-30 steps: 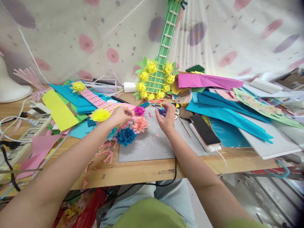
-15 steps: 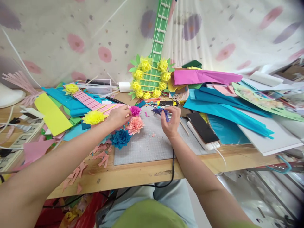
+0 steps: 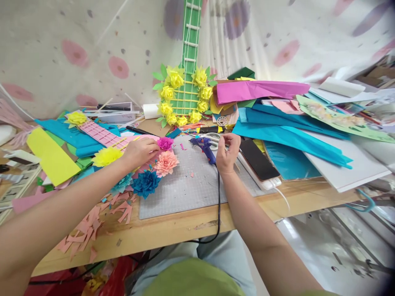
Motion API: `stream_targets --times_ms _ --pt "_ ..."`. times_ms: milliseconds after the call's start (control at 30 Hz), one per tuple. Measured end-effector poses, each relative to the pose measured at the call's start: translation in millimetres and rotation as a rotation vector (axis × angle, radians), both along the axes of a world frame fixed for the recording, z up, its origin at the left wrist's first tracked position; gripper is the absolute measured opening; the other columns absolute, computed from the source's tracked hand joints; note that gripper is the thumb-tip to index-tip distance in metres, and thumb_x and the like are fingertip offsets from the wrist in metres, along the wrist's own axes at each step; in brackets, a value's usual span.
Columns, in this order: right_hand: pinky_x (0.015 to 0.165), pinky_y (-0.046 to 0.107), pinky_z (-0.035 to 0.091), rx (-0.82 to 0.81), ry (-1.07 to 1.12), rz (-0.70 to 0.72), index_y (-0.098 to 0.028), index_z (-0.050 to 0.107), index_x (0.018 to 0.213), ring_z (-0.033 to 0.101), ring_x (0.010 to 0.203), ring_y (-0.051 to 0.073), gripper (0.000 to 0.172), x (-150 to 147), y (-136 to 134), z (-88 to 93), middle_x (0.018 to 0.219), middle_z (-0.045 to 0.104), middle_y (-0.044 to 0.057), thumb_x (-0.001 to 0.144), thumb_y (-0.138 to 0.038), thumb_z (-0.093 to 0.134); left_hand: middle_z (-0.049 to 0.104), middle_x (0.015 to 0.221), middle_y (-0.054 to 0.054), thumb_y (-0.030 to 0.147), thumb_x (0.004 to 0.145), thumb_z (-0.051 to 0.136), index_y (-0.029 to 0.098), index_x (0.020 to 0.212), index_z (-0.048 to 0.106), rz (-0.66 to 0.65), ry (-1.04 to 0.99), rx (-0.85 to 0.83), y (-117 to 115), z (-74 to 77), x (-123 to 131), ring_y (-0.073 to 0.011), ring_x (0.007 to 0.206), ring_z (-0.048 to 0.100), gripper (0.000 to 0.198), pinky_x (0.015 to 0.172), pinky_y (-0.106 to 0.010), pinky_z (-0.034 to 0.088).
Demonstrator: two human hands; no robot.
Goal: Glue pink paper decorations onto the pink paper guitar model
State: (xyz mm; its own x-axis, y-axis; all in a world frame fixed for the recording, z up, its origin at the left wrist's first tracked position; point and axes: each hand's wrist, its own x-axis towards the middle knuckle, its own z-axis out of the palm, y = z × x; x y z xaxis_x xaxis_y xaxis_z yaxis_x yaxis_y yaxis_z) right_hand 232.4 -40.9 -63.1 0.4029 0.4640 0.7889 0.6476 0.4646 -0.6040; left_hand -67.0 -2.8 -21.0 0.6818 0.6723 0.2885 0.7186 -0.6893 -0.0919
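Over the body of a small pink paper guitar point(image 3: 101, 135), my left hand point(image 3: 140, 152) has its fingers closed and pointing down. Its fingertips are beside a magenta paper flower point(image 3: 166, 143); what they pinch, if anything, is hidden. A peach paper flower point(image 3: 166, 163), a dark blue one point(image 3: 146, 183) and a light blue one point(image 3: 121, 183) line the guitar's near edge, and a yellow paper flower point(image 3: 107, 156) lies left of my hand. A purple-blue glue gun point(image 3: 204, 148) lies on the grey cutting mat point(image 3: 185, 193). Right of it, my right hand point(image 3: 227, 152) is raised, fingers loosely curled and apart, holding nothing visible.
Scissors point(image 3: 214, 139) lie behind the glue gun, whose black cord point(image 3: 219, 201) drops over the table edge. A phone point(image 3: 258, 159) rests on a white power bank at right. Behind stands a green paper guitar point(image 3: 188, 96) with yellow flowers. Blue paper point(image 3: 286, 135) and pink scraps point(image 3: 82, 230) lie around.
My right hand has let go of the glue gun, which now lies on the mat, and has moved off to its right. My left hand stays at the pink guitar. The view has shifted right.
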Motion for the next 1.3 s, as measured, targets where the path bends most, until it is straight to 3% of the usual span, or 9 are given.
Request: stream_targets --times_ms 133,267,433,800,1033,1300 --pt "0.069 0.031 0.041 -0.016 0.018 -0.020 -0.020 0.052 0.084 0.049 0.076 0.015 0.014 1.8 2.2 -0.5 0.082 0.052 0.003 0.089 -0.031 0.045 0.072 0.090 -0.002 0.027 0.088 0.047 0.024 0.081 0.072 -0.012 0.008 0.018 1.2 -0.7 2.7 -0.0166 0.084 0.063 0.027 0.058 -0.026 0.042" --pt "0.068 0.030 0.041 -0.026 0.019 -0.022 -0.021 0.051 0.084 0.049 0.075 0.014 0.013 3.1 3.6 -2.1 0.081 0.051 0.002 0.089 -0.031 0.045 0.072 0.088 -0.003 0.028 0.087 0.047 0.023 0.079 0.072 -0.017 -0.015 -0.006 2.8 -2.4 4.0 -0.0175 0.084 0.064 0.027 0.064 -0.028 0.045" --pt "0.068 0.031 0.042 -0.060 0.020 -0.023 -0.022 0.050 0.084 0.050 0.076 0.015 0.015 3.1 4.2 -3.3 0.082 0.052 0.003 0.089 -0.034 0.044 0.072 0.094 -0.005 0.033 0.087 0.047 0.025 0.084 0.072 0.070 -0.005 -0.045 3.6 -3.3 4.0 -0.0196 0.092 0.064 0.026 0.071 -0.030 0.047" --pt "0.068 0.031 0.042 -0.090 0.019 -0.007 -0.022 0.049 0.081 0.049 0.074 0.014 0.015 3.6 4.3 -3.3 0.080 0.051 0.002 0.089 -0.033 0.044 0.069 0.093 -0.009 0.040 0.087 0.048 0.021 0.090 0.063 0.173 -0.074 -0.054 0.6 -5.0 12.1 -0.0228 0.094 0.063 0.025 0.070 -0.030 0.045" --pt "0.067 0.031 0.042 -0.080 0.018 -0.003 -0.022 0.050 0.081 0.048 0.073 0.014 0.014 3.1 4.4 -3.0 0.080 0.051 0.002 0.089 -0.032 0.045 0.063 0.097 -0.013 0.037 0.086 0.049 0.016 0.097 0.056 0.294 0.043 -0.031 1.8 -0.3 22.3 -0.0269 0.097 0.060 0.024 0.070 -0.033 0.045" --pt "0.067 0.030 0.042 -0.097 0.014 -0.004 -0.022 0.050 0.081 0.049 0.074 0.014 0.014 3.0 4.3 -3.3 0.079 0.052 0.002 0.089 -0.032 0.045 0.060 0.101 -0.013 0.032 0.086 0.051 0.016 0.101 0.053 0.290 0.129 -0.052 1.5 6.2 31.8 -0.0275 0.102 0.058 0.022 0.071 -0.032 0.044"
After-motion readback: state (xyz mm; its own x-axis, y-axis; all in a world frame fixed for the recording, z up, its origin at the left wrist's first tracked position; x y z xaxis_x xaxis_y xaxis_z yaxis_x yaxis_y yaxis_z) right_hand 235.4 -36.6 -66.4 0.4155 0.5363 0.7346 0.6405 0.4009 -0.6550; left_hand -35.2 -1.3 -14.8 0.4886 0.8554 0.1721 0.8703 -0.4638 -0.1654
